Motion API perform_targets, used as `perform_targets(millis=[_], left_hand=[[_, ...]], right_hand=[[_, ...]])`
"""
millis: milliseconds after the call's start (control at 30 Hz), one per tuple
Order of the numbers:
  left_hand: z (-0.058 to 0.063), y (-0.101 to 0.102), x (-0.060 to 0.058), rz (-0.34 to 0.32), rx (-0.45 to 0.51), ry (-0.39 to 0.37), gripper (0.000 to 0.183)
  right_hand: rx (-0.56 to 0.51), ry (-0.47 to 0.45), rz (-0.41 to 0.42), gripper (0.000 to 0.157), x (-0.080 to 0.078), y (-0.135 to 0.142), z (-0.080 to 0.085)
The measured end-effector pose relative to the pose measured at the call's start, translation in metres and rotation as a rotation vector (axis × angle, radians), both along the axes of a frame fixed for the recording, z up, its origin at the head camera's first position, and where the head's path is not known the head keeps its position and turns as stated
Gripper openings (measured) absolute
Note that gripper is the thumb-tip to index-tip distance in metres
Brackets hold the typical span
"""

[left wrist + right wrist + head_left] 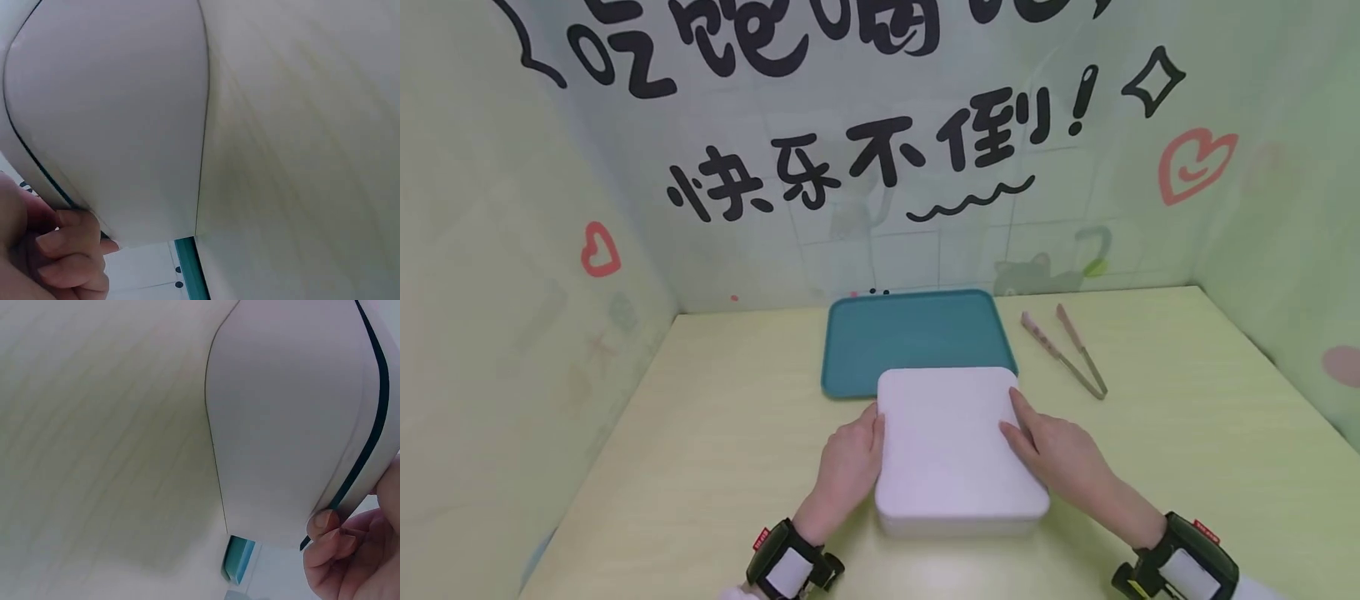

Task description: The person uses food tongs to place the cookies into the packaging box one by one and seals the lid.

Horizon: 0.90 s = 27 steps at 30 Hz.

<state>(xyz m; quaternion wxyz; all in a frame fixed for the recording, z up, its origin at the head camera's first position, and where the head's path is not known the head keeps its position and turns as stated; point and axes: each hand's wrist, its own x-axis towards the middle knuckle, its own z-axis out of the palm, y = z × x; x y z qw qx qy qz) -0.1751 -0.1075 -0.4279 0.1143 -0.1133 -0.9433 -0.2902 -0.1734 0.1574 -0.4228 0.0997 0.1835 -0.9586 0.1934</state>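
A white square box (958, 527) with rounded corners stands on the table under its white lid (955, 442). My left hand (850, 454) holds the lid at its left side, and in the left wrist view its curled fingers (72, 250) sit at the seam. On the opposite side my right hand (1063, 454) grips the lid, thumb on top, with fingertips (325, 522) under its rim. A dark gap shows between lid and box wall (281, 425) in the right wrist view, and a thinner one in the left wrist view. The box's inside is hidden.
Behind the box lies a teal tray (917, 333), its near right part covered by the box. Tongs (1086, 371) with pinkish handles lie spread to the right of the tray. A printed cloth wall (865, 242) encloses the light wooden table (715, 467) at back and sides.
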Motion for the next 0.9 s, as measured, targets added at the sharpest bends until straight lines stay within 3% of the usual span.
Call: perform_targets(millis=[233,467,900], left_hand=[[-0.0012,0.0014,-0.0012,-0.009,-0.004,-0.057,0.019],[0.0013,0.0024,-0.0021,-0.001,-0.053,-0.006,0.019],[0.0025,0.0024,-0.0031,0.012,-0.065,-0.023,0.019]], right_hand=[[0.036,0.019,-0.023,0.053,0.0022,-0.0001,0.0005],[0.042,0.010,-0.022,0.052,0.0021,-0.0006,0.0033],[0.052,0.015,-0.018,0.052,0.0014,-0.0018,0.0053]])
